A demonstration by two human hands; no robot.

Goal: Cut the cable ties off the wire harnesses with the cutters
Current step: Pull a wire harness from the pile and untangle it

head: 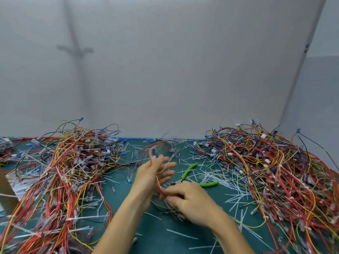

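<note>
Lying untouched on the desk (156, 242), near its middle and just beyond the knuckles of the right hand (189, 201), the green-handled cutters (189, 171) are seen with the head aimed back at that hand and the two handles splayed away toward the far right corner. The wire harness (158, 183) is held up over the desk between both hands. Its lower end is pinched in the curled fingers of the right hand, and the rest is laid across the palm of the left hand (153, 173), whose fingers are spread straight. A blurred loop is carried up toward the far edge. The right hand is judged the nearer to the tool, so only a short reach forward is called for once the pinch is handed over. Heaped harnesses (73, 171) are piled toward the left and right edges, with cut ties (229, 180) strewn between.
</note>
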